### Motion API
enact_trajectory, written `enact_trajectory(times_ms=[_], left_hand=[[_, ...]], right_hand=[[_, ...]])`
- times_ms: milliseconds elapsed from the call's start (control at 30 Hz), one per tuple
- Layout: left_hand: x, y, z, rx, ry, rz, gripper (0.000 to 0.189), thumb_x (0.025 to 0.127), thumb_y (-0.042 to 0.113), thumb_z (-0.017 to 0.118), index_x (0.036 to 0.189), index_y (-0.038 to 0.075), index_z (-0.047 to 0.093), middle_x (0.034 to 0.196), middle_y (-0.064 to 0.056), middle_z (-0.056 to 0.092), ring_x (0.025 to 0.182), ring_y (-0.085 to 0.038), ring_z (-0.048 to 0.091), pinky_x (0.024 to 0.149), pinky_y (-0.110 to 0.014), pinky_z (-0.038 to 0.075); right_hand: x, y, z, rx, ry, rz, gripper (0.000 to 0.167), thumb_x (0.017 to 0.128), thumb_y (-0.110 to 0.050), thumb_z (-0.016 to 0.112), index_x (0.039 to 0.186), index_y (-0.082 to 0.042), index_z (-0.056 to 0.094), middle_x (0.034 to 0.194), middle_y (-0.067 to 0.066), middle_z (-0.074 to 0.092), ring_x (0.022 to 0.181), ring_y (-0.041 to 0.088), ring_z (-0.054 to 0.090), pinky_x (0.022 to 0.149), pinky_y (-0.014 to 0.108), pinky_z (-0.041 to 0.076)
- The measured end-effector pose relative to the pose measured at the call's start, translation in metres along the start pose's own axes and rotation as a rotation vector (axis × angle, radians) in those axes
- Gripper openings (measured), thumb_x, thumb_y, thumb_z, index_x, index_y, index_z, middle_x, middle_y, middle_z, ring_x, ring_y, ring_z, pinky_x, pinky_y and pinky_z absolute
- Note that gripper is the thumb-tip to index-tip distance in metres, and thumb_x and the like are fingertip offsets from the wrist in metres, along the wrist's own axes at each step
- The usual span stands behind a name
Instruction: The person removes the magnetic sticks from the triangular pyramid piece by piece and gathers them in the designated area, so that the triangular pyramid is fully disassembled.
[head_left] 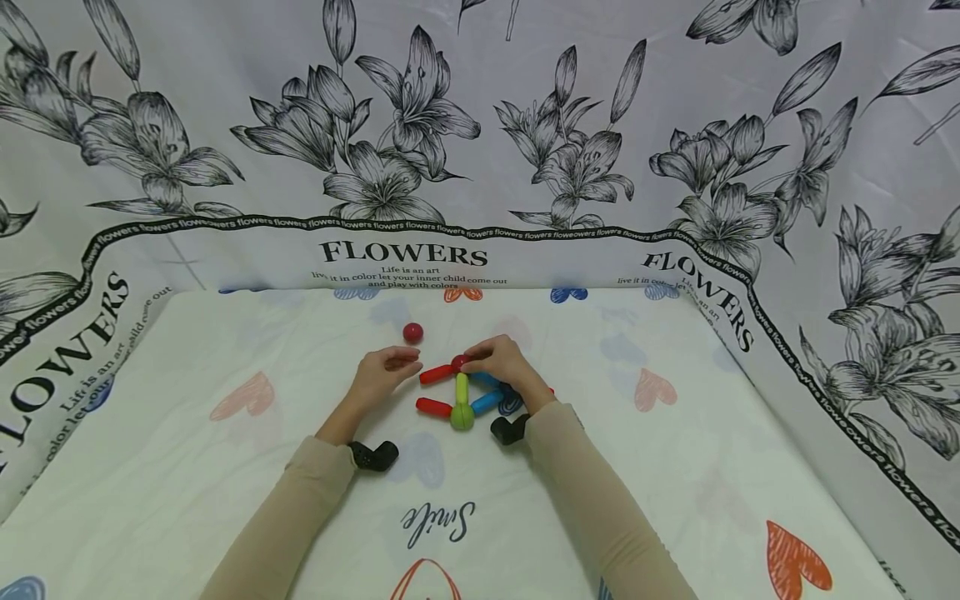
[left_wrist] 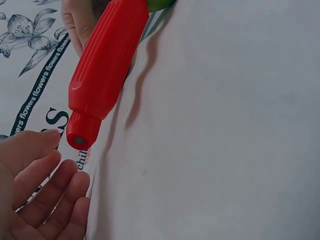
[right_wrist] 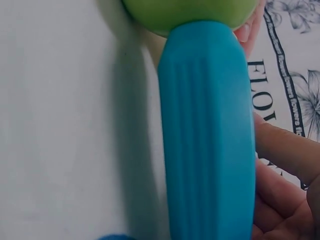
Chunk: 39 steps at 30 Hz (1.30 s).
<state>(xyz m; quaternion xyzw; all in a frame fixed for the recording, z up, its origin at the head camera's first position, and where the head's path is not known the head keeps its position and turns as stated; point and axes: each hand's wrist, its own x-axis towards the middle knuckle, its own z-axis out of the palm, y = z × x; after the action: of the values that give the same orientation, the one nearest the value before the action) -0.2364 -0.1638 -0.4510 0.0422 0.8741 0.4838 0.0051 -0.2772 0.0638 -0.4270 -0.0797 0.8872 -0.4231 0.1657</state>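
Note:
A toy figure of ball joints and ribbed rods lies on the table. A green ball (head_left: 462,417) joins a lower red rod (head_left: 433,407), a blue rod (head_left: 487,402) and a yellow-green rod (head_left: 462,390). Where the yellow-green rod ends, my right hand (head_left: 501,362) pinches a red ball (head_left: 461,362), with an upper red rod (head_left: 441,374) and another blue rod (head_left: 483,377) beside it. My left hand (head_left: 384,375) holds nothing, its fingers loosely bent near the upper red rod's free end. In the left wrist view, a red rod (left_wrist: 105,60) shows a small metal-like disc at its tip.
A loose red ball (head_left: 412,332) sits behind my left hand. Something small and red (head_left: 552,390) peeks out past my right wrist, mostly hidden. The pale tablecloth (head_left: 300,500) bears printed hearts and script. Flower-printed cloth (head_left: 525,167) rises at the back and both sides.

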Motion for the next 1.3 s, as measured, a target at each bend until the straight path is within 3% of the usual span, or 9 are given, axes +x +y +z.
enact_trajectory(times_ms=[333,667,1300], left_hand=[[-0.005,0.009,0.010,0.037,-0.136,0.054,0.040,0.089,0.022,0.069,0.124,0.003,0.064,0.125,-0.017,0.066,0.111,-0.031,0.064,0.099,-0.044,0.053],[-0.001,0.009,0.014,0.059,-0.150,0.016,0.036,0.088,0.021,0.070,0.121,0.007,0.066,0.122,-0.015,0.068,0.108,-0.027,0.063,0.100,-0.042,0.051],[0.000,0.010,0.010,0.065,-0.169,0.035,0.032,0.089,0.019,0.068,0.118,0.005,0.068,0.119,-0.016,0.069,0.108,-0.028,0.064,0.100,-0.044,0.051]], right_hand=[[0.000,-0.001,-0.002,0.003,-0.012,0.016,0.033,0.083,-0.024,0.076,0.112,-0.008,0.072,0.115,0.011,0.072,0.107,0.022,0.061,0.103,0.037,0.048],[0.003,0.000,-0.003,-0.015,-0.037,0.011,0.032,0.085,-0.023,0.074,0.112,-0.008,0.072,0.114,0.011,0.071,0.103,0.020,0.060,0.102,0.036,0.049],[0.003,-0.003,-0.004,-0.042,-0.043,0.005,0.032,0.085,-0.024,0.074,0.113,-0.007,0.071,0.113,0.011,0.071,0.099,0.019,0.059,0.099,0.035,0.048]])
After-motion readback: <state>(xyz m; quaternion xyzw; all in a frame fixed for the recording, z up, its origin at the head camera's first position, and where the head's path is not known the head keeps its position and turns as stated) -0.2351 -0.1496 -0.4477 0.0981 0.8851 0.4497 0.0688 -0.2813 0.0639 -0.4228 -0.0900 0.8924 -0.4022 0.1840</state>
